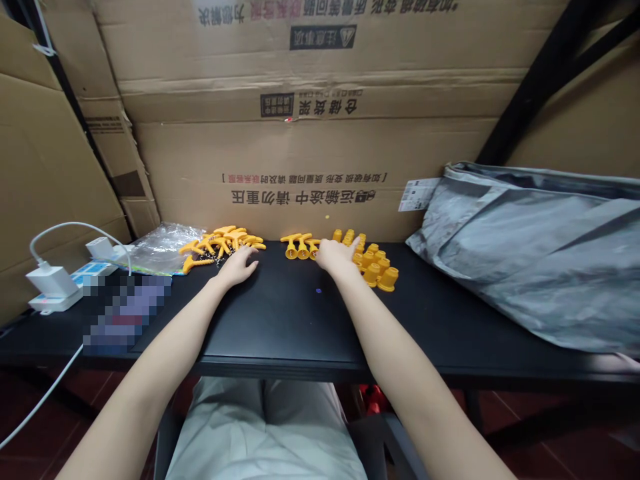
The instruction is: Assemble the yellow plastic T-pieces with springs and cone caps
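My left hand (238, 265) lies palm down on the black table (280, 320), fingers spread, its tips at a heap of yellow T-shaped plastic parts (225, 240) with small chains. My right hand (337, 257) reaches to a cluster of several yellow cone-shaped caps (376, 265), fingers apart and touching the nearest ones. Between my hands stand a few assembled yellow pieces (299, 247), a T-part set in a cap. Whether either hand pinches a part is hidden by the fingers.
A clear plastic bag (157, 248) lies left of the T-parts. A white power strip with a charger and cable (60, 280) sits at far left. A large grey bag (530, 253) covers the right side. Cardboard boxes (310, 133) wall the back.
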Demonstrator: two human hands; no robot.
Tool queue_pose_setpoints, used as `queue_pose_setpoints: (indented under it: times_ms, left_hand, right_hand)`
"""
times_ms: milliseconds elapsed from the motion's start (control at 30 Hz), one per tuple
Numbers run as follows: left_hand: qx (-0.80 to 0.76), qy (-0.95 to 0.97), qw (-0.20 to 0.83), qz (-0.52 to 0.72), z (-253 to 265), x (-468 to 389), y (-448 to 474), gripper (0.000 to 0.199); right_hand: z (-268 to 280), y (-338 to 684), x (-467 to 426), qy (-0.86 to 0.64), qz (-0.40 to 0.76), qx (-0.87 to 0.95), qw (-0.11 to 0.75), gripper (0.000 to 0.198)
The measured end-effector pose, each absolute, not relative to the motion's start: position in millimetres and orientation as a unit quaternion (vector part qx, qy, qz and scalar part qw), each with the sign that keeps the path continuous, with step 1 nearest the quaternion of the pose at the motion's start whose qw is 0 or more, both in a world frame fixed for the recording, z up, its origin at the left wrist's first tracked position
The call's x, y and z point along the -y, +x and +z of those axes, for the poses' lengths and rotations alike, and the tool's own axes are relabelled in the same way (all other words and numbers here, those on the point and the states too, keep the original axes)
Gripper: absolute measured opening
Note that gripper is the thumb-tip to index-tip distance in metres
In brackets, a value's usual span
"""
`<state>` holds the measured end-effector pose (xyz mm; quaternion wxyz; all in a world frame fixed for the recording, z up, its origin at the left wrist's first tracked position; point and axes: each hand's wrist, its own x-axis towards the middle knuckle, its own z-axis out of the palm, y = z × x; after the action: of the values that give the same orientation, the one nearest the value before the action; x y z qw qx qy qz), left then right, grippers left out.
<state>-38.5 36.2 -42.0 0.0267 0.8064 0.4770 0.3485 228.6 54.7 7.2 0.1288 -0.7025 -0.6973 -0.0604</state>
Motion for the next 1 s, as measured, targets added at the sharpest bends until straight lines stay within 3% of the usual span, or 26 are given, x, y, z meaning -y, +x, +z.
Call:
queue_pose_setpoints:
  times_ms: [200,400,600,733,900,1000]
  left_hand:
    - [-0.484,0.809,0.013,0.333,-39.6,-35.8,-38.9,0.017]
    - [-0.479,0.813,0.006,0.33,-40.8,-37.4,-39.1,0.016]
    - [-0.597,0.739,-0.066,0.304,-32.6,-34.8,-42.5,0.034]
    - [-0.685,0.66,-0.09,0.295,-26.9,-30.8,-50.8,0.048]
    - [-0.723,0.628,-0.079,0.278,-29.3,-29.8,-60.4,0.049]
    - [-0.73,0.629,-0.072,0.258,-32.7,-30.5,-62.0,0.047]
  right_hand:
    - [9.7,247.8,-63.0,-0.733,-0.038,0.667,0.126,0.041]
    - [12.8,242.9,-51.7,-0.731,0.011,0.68,0.048,0.036]
    - [17.0,217.1,-34.3,-0.635,0.063,0.77,0.018,0.036]
    - [12.6,206.3,-32.9,-0.576,0.1,0.81,0.051,0.037]
    - [-7.8,200.2,-44.9,-0.54,0.163,0.811,0.155,0.043]
    - [-18.9,196.3,-50.9,-0.524,0.194,0.805,0.201,0.037]
